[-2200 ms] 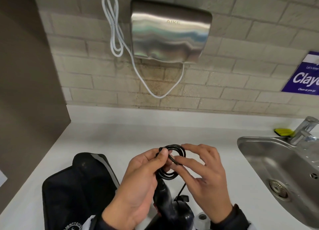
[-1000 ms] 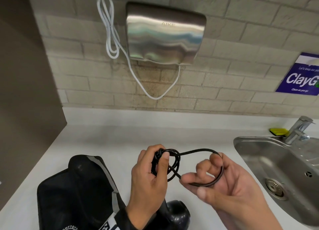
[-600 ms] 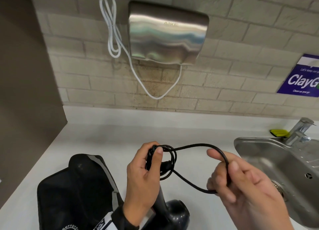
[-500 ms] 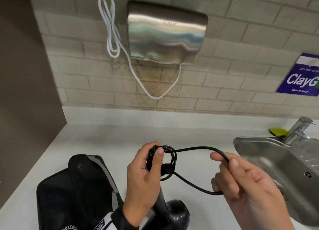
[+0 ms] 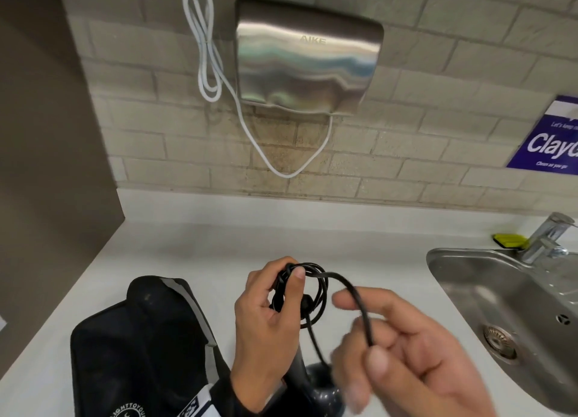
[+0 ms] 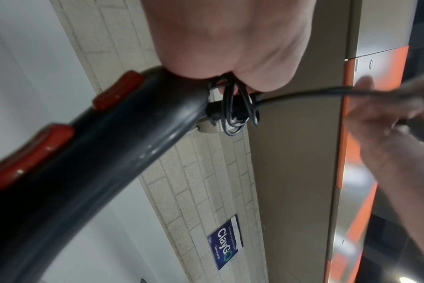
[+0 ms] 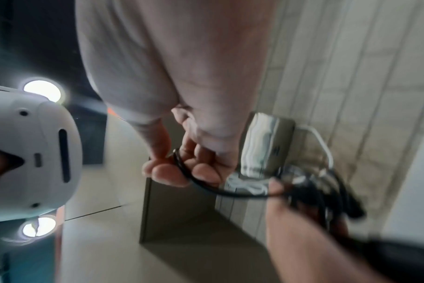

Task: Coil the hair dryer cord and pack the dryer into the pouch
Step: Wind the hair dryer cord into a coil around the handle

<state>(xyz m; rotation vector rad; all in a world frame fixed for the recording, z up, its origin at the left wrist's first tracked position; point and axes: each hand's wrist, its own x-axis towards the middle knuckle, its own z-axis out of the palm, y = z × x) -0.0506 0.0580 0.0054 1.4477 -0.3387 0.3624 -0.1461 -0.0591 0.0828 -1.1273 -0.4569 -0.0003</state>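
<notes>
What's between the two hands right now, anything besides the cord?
Only the cord: one black loop arcs from the coil pinched in the left hand across to the right hand, seen in the head view. Below that gap lies bare white counter.

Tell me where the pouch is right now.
In the head view the black pouch lies on the white counter at lower left, beside the left hand.
</notes>
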